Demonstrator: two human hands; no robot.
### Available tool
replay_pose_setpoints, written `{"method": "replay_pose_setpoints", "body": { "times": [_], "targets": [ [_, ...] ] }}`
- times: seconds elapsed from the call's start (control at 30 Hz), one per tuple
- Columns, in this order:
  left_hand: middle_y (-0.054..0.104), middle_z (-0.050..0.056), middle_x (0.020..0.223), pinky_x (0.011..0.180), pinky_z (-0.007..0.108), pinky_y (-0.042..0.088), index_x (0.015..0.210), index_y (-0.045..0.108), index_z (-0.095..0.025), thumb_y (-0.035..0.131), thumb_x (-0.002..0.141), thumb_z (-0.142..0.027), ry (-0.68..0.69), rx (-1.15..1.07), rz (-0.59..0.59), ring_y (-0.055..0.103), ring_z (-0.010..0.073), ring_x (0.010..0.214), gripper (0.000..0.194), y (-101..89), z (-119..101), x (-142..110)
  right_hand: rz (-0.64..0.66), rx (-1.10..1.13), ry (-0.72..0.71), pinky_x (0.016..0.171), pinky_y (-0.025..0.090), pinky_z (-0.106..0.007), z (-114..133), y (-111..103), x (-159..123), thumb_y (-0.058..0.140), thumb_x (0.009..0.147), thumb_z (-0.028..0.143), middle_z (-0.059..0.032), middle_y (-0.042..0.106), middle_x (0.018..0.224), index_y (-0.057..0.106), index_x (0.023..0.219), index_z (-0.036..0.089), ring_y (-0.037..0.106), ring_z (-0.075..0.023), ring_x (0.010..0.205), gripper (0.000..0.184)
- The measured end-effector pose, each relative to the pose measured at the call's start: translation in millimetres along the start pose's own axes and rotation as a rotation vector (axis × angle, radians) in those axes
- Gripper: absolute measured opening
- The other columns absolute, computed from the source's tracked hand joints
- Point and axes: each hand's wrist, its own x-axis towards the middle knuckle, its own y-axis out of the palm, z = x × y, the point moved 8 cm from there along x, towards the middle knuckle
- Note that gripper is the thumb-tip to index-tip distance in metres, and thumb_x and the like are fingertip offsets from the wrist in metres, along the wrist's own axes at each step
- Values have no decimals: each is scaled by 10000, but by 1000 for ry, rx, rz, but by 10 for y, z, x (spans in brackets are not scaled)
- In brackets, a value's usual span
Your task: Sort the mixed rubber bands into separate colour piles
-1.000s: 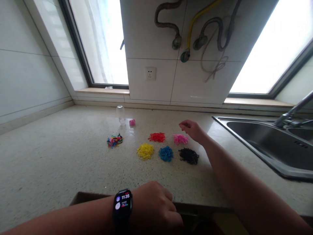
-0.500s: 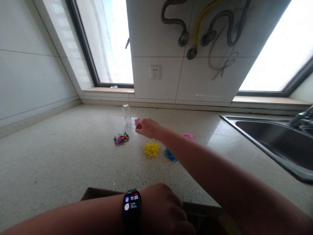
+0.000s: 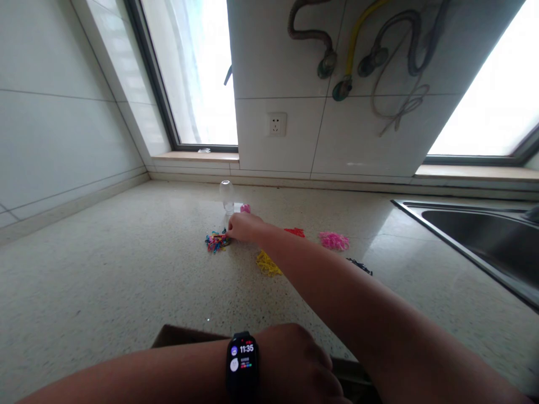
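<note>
Yellow pile (image 3: 267, 265), red pile (image 3: 295, 232), pink pile (image 3: 334, 240), black pile (image 3: 360, 266) separated, right of mixed pile (image 3: 215, 242), itself unsorted; right hand (image 3: 246, 227) at its edge, grip together, contents unclear.

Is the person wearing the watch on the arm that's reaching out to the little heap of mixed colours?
No, the watch is on the left arm, while the right hand reaches the mixed heap.

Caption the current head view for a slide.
Right hand at the mixed pile; left hand, wearing a watch, by the counter edge.

right hand (image 3: 244, 227) extended forward, fingertips together; left hand (image 3: 297, 365) curled, knuckles up.
</note>
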Motion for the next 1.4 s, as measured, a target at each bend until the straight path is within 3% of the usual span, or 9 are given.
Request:
{"method": "replay_pose_setpoints", "body": {
  "times": [0.23,0.37,0.6,0.8,0.93,1.17,1.27,1.4],
  "targets": [
    [662,-39,731,461,297,345,997,626,-212,602,947,-271,3,24,-1,576,125,679,81,21,-3,3,-39,62,-62,680,467,-247,-121,36,36,637,831,341,-112,771,955,787,967,155,692,-200,816,275],
    [657,-46,726,472,299,358,969,634,-205,626,931,-281,9,17,9,570,123,665,85,-13,-18,9,-108,119,-119,660,441,-217,-197,-50,5,642,852,314,-87,773,881,789,926,154,679,-166,804,230],
    [637,-50,694,466,297,358,971,634,-191,626,930,-263,20,14,-27,542,128,650,84,-25,-16,-3,-88,434,-159,565,425,-193,-441,-252,-376,610,869,210,-56,757,809,738,845,122,623,-86,581,156],
    [596,-44,639,437,299,316,931,629,-183,605,934,-240,34,35,-47,512,133,607,62,4,-7,10,-118,735,-116,597,464,-214,-949,-497,-1004,668,806,231,-58,753,847,734,943,134,610,-96,651,181],
    [565,-48,623,435,299,311,914,626,-181,612,925,-226,43,63,-50,486,133,597,49,14,-20,18,-259,853,-42,535,451,-225,-1447,-688,-1505,725,750,297,-56,736,800,737,904,156,592,-108,628,209],
    [500,-57,572,421,288,300,861,601,-178,610,935,-214,54,82,-71,433,125,548,83,39,-36,37,-532,990,107,540,478,-278,-2452,-580,-2205,802,698,385,-47,729,794,729,863,199,585,-122,609,259],
    [474,-60,543,404,287,283,812,575,-179,627,925,-213,45,88,-95,415,123,524,129,33,-38,57,-561,977,122,539,474,-279,-2617,-549,-2341,808,696,399,-43,729,798,730,862,202,588,-123,618,269],
    [495,-60,545,407,299,290,818,579,-184,664,901,-217,22,94,-71,418,126,515,123,40,-38,79,-585,963,97,550,481,-282,-2546,-653,-2414,812,688,410,-40,729,794,725,857,207,592,-123,627,278]
  ]
}}
